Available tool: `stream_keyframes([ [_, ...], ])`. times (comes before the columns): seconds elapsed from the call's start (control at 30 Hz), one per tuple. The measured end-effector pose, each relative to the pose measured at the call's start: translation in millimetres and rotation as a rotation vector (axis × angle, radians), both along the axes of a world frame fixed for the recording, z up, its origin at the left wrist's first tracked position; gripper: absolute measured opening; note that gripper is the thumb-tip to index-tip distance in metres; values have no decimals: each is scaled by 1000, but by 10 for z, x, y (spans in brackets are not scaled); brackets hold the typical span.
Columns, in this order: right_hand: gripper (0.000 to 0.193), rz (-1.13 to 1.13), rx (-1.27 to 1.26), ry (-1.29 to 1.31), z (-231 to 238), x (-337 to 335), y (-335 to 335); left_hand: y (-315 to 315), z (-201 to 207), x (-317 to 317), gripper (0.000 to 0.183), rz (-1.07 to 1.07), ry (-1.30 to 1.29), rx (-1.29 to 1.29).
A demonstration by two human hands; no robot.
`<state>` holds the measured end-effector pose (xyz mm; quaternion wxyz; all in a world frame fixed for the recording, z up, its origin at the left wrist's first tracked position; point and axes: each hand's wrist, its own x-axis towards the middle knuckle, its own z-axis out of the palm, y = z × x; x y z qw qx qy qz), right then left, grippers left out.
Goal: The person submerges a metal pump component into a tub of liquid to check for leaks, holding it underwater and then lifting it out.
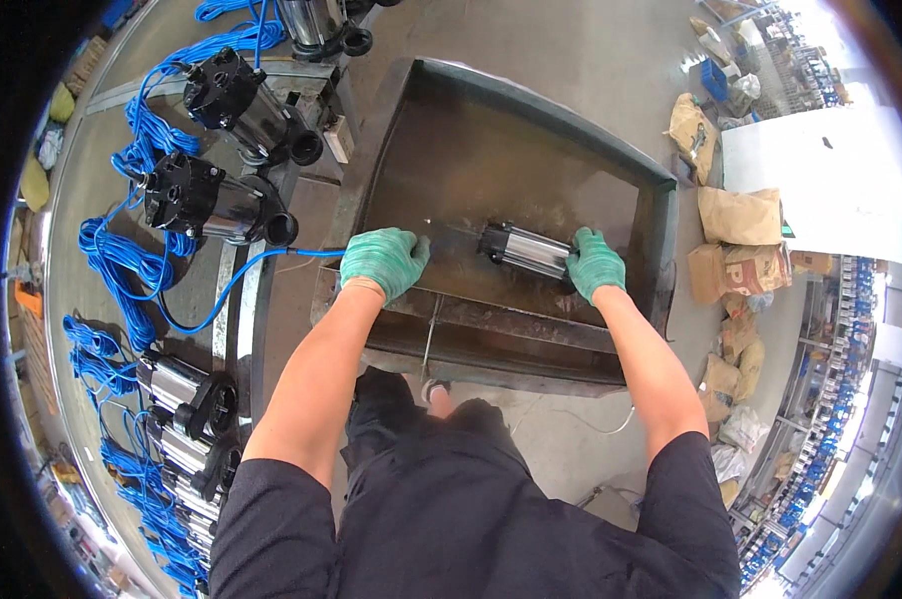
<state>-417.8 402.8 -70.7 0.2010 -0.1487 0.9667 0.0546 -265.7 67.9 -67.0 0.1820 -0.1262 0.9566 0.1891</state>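
In front of me is a metal tank (369,160) of murky brownish water. A silver and black cylindrical pump (533,251) lies on its side in the water, partly submerged. My right hand (597,264), in a green glove, is closed around the pump's right end. My left hand (383,262), gloved the same way, is a fist near the tank's left side. A blue cable (261,257) runs into that fist from the left; whatever lies beyond the fingers is hidden.
Upright pumps (212,200) with coiled blue cables (122,265) stand along a bench at left. More silver pumps (187,419) lie at lower left. A crossbar (511,321) spans the tank's near side. Paper sacks (740,217) and a white panel (820,180) are at right.
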Motion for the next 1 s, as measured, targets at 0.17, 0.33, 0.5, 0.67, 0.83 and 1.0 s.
stream_keyframes([
  [0.17, 41, -8, -67, 11, -291, 32, -92, 21, -13, -18, 47, 30, -45, -39],
  [0.33, 41, -54, -126, -11, -499, 55, -43, 69, -41, -77, 46, 23, -61, -77],
  [0.5, 38, -69, -325, 74, -88, 338, 197, 70, -88, -48, 46, 48, -69, -99],
  [0.67, 25, -93, -514, 265, -64, 511, 1227, 116, -52, -62, 45, 42, -75, -118],
  [0.83, 22, -335, -646, 211, -285, 415, 1892, 160, -31, -61, 43, 73, -44, -160],
  [1.0, 44, -543, -366, 206, -418, 348, 1776, 151, -103, -36, 45, 79, 6, -201],
])
